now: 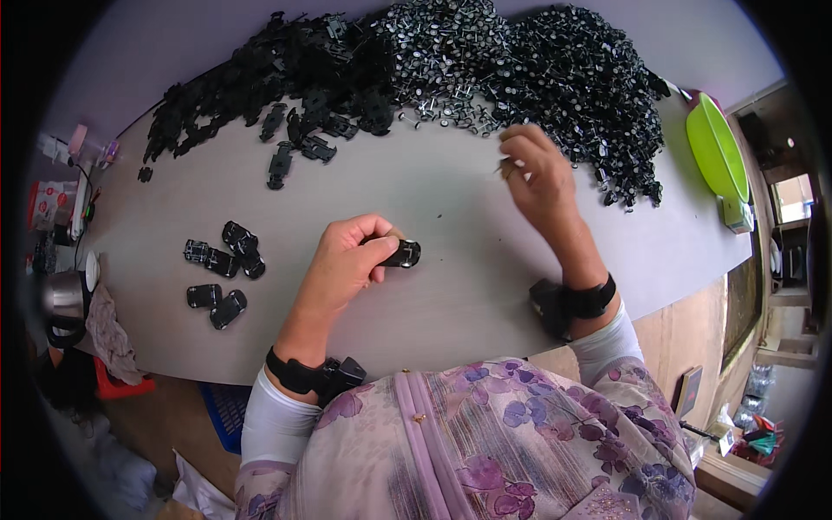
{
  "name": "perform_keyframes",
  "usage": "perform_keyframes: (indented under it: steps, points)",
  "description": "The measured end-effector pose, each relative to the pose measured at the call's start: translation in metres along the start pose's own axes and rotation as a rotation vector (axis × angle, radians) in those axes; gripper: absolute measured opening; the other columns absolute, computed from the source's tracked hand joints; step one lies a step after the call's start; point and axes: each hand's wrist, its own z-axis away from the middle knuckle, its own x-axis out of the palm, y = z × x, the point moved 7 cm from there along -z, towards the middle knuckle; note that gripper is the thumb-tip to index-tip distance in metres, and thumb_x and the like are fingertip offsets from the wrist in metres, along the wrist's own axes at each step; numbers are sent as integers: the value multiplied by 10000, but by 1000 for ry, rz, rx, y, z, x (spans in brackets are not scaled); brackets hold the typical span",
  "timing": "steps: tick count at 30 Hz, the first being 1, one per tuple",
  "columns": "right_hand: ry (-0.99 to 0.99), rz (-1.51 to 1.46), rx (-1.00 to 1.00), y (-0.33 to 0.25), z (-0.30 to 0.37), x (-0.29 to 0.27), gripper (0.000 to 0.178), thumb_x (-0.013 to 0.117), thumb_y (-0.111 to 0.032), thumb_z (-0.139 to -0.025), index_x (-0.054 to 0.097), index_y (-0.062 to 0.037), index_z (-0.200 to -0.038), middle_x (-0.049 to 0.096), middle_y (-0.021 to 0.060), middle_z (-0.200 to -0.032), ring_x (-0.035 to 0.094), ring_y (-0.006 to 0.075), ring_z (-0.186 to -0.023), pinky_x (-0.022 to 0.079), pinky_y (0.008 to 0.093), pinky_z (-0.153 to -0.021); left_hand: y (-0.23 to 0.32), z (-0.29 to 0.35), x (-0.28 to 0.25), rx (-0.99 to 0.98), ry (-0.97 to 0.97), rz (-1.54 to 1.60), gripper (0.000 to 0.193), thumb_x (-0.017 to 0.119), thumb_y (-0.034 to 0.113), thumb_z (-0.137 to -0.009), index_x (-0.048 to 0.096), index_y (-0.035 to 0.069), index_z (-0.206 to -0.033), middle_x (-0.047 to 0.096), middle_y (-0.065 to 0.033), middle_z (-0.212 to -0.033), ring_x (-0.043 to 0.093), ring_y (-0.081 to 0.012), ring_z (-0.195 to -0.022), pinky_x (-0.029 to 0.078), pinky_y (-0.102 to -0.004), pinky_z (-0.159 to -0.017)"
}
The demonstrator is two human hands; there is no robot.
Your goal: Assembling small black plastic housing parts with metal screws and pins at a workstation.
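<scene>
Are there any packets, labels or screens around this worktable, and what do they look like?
Red and white container with a printed label: left edge of the grey table, roundish; its print is too blurred to make out.
Small dark flat rectangular device, perhaps a screen: low on the right beside the person, propped upright and unlit.
Green round scale with a pale green base: right end of the table; any display is too small to tell.

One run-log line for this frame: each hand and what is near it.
left hand: holds small black car chassis | right hand: fingers pinch small part at wheel-axle pile | table: finished chassis group at left
</scene>
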Motion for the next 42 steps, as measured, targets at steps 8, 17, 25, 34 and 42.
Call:
perform_keyframes:
  steps: [8,17,25,34,42]
  points:
    - [-194,471,34,52,0,7,120,601,34,-689,621,-21,-794,599,68,-917,564,295,-885,460,384,-754,-1,4,-9,-60,55,253,189,562,111,-933,624,-39,-1028,644,-80,-848,642,-143,-591,524,-234,-490]
    - [-264,-144,254,41,-4,28,127,635,10,-766,634,-5,-892,597,78,-873,585,202,-717,469,299,-647,-1,-3,-1,-46,-5,370,222,536,124,-952,607,-49,-1073,648,-112,-903,665,-179,-639,562,-276,-541]
    - [-86,24,119,51,-24,27,284,586,51,-752,617,-40,-1020,644,71,-1046,635,279,-821,509,349,-714,-2,-24,21,-113,-71,408,227,510,103,-957,582,-53,-1105,642,-133,-932,674,-199,-674,573,-293,-563]
    - [-181,-13,151,49,-15,28,261,680,-3,-724,606,-13,-974,544,58,-888,575,173,-666,476,288,-619,-2,-31,23,-117,-114,373,236,550,124,-941,589,-33,-1113,652,-112,-943,678,-185,-708,572,-299,-601]
    - [-157,88,87,43,-16,33,272,707,-31,-723,605,-9,-974,556,53,-918,570,146,-648,469,287,-593,-3,-29,24,-95,-122,346,241,553,120,-939,591,-39,-1115,653,-109,-940,678,-182,-705,576,-299,-604]
